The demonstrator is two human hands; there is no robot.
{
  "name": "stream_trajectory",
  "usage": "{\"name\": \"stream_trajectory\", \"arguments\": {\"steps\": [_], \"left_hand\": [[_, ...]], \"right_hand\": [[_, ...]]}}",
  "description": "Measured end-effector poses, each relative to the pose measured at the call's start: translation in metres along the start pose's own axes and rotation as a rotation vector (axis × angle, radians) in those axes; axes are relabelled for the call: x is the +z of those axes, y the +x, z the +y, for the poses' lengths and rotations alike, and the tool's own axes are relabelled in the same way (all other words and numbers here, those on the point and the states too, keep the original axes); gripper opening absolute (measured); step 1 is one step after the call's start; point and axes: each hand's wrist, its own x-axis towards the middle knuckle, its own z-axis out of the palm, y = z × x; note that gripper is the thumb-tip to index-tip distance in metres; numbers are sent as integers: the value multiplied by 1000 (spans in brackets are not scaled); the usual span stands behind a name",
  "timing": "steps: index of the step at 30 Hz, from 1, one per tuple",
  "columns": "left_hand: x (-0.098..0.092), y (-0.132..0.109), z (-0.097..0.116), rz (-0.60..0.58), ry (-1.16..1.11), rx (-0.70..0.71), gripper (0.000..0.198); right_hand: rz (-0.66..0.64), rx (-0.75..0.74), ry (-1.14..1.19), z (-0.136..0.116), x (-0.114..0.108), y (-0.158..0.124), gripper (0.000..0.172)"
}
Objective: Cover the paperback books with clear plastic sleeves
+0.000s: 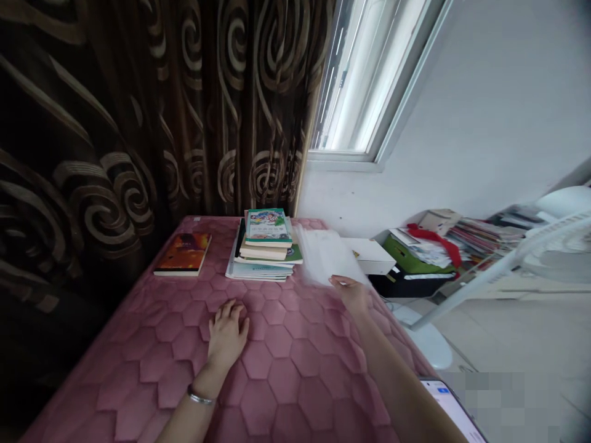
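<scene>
My left hand [228, 329] rests on the pink quilted cover [263, 375], palm down with its fingers loosely apart and nothing in them. A silvery bracelet [201, 397] circles that wrist. To the right, my right hand [351, 294] pinches the near edge of a translucent whitish sheet [330, 255], smeared by motion; whether it is plastic or paper I cannot tell. Left of the sheet stands a stack of books [265, 255], topped by a green-bordered book [268, 226] with a colourful picture. An orange and dark red book [183, 253] lies flat by itself farther left.
A white box [372, 255] sits beyond the right edge of the cover. Behind it are a green container [413, 252] with papers and a white fan [489, 274] on the floor. A phone [450, 409] shows at lower right. Dark patterned curtains [184, 111] hang behind.
</scene>
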Motion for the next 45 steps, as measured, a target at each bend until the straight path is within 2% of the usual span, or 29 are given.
{"name": "stream_trajectory", "arguments": {"steps": [5, 9, 16, 18, 20, 23, 25, 27, 29, 31, 33, 35, 36, 38, 39, 41, 43, 45], "left_hand": [[0, 0, 0, -2, 4, 0, 33], [0, 0, 1, -10, 3, -1, 33], [-5, -2, 3, 17, 14, 6, 32], [-5, -2, 3, 13, 6, 8, 32], [-5, -2, 3, 16, -3, 5, 32], [-5, -2, 3, 30, -25, 0, 32], [-4, -1, 1, 39, -71, -1, 31], [-1, 0, -3, 74, -149, -1, 28], [2, 2, -8, 135, -238, 8, 26], [6, 4, -13, 190, -310, 26, 29], [8, 6, -15, 213, -346, 30, 32], [8, 6, -15, 208, -339, 21, 32], [7, 6, -14, 198, -320, 15, 30], [6, 5, -12, 168, -273, 11, 28], [5, 4, -11, 153, -251, 10, 29], [4, 3, -9, 136, -224, 10, 31], [3, 3, -8, 131, -213, 12, 31], [3, 3, -7, 123, -203, 19, 31]], "right_hand": [[11, -1, 146, -6, -15, 4, 38], [29, -6, 283, -15, -19, 9, 42], [223, 18, 570, -41, -22, 13, 46], [285, 13, 670, -55, -27, 3, 44], [340, -45, 675, -70, -33, -16, 41], [360, -220, 462, -91, -40, -63, 31], [286, -381, 255, -98, -39, -104, 23], [143, -565, 116, -97, -33, -147, 18], [-132, -705, 39, -91, -22, -186, 22], [-369, -743, -59, -86, -12, -215, 27], [-583, -713, -123, -85, -7, -229, 23], [-716, -651, -129, -89, -7, -226, 18], [-734, -612, -123, -92, -8, -218, 20], [-658, -510, -137, -96, -9, -193, 30], [-579, -434, -162, -95, -9, -178, 32], [-429, -278, -232, -89, -4, -149, 26], [-446, -166, -296, -77, 5, -129, 24], [-477, -100, -297, -62, 15, -121, 25]]}}
